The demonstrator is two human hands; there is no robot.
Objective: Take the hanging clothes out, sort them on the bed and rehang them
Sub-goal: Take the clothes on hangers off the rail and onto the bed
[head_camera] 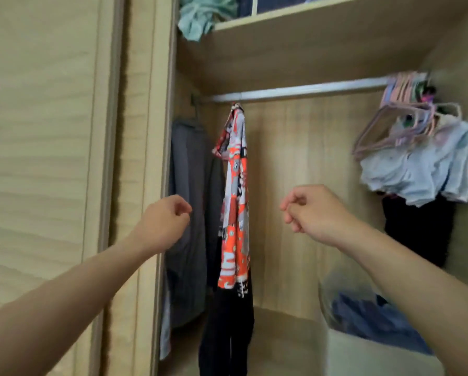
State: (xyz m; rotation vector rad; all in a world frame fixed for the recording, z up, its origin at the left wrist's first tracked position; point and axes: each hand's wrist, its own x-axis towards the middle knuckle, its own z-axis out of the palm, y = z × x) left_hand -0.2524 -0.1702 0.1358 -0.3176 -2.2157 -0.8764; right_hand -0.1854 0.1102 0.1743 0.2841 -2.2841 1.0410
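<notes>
Open wooden wardrobe point(295, 137) in front of you, sliding door point(45, 158) pushed off at nine o'clock, silver hanging rail point(295, 90) running across the upper middle. Dead centre, an orange-and-white patterned shirt point(234, 202) hangs from the rail, with a grey garment point(186, 213) just beside it at its nine o'clock and dark trousers point(224, 329) showing below. Over at two o'clock, a bunch of pink hangers point(398, 115) crowds the rail's far end, pale blue clothes point(422, 169) draped under them, something black point(417, 229) beneath. Teal fabric point(200, 17) spills off the top shelf at twelve. At five o'clock, blurred, what may be a bin of blue clothing point(376, 318). Your left hand point(162, 223) is raised with fingers loosely curled, holding nothing, in front of the grey garment. Your right hand point(314, 210) is up too, fingers curled inward, empty, well apart from the shirt.
</notes>
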